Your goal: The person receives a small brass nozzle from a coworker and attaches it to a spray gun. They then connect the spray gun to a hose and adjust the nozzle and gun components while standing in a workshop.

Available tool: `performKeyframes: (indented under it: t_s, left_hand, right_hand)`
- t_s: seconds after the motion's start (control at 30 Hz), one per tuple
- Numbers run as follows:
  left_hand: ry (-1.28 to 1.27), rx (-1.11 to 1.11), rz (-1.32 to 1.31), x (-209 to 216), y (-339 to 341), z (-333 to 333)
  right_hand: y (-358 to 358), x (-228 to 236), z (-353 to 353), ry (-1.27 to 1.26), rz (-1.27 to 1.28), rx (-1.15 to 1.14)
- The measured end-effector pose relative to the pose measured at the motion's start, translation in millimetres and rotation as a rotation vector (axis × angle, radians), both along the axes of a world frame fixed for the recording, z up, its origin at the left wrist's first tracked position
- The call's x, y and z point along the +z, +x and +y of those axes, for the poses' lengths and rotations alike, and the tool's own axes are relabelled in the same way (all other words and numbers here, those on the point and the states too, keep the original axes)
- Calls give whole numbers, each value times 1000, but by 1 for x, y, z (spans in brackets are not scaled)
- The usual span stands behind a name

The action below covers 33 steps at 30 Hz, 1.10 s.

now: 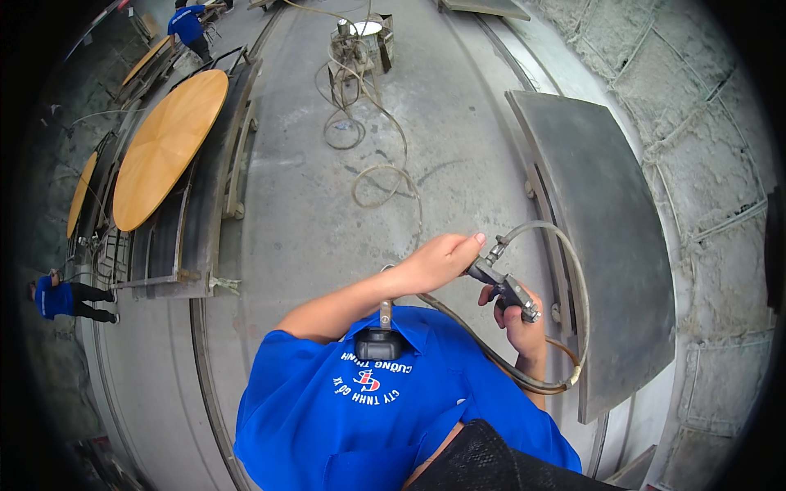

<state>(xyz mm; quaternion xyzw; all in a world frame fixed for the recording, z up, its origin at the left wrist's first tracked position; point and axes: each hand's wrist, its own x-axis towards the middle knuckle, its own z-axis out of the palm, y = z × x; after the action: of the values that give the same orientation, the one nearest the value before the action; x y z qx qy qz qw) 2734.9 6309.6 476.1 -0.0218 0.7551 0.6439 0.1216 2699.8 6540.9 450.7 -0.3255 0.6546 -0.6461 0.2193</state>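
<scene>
A dark metal spray gun [509, 295] is held in front of my chest, a little to the right. My left hand [446, 260] closes over its rear end, with the thumb lying near the hose fitting [496, 248]. From below and right, my right hand [521, 323] curls around the gun's front part; some of its fingers are hidden behind the gun. A clear hose [573, 254] arcs from the fitting to the right, then loops down around my right forearm. A second hose [467, 327] passes in front of my shirt.
To my right a dark flat panel [602, 237] rests on a wheeled stand. On the left, round wooden tabletops [170, 149] lie on racks. Hoses [381, 184] trail over the floor to a pump unit [354, 57] ahead. Co-workers in blue shirts [56, 296] stand at far left.
</scene>
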Motion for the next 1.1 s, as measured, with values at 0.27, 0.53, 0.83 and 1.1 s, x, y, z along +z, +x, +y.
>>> performKeyframes:
  t_s: [0.27, 0.53, 0.83, 1.1]
  left_hand:
    - [374, 22, 64, 11, 14, 2]
    - [726, 288, -149, 4, 5, -33]
    - [459, 275, 112, 9, 15, -15]
    - [333, 161, 51, 21, 22, -7]
  right_hand:
    - [4, 9, -3, -11, -2, -53]
    - [6, 12, 0, -29, 73, -65]
    - [9, 3, 4, -63, -19, -111]
    - [8, -6, 10, -152, -100, -72]
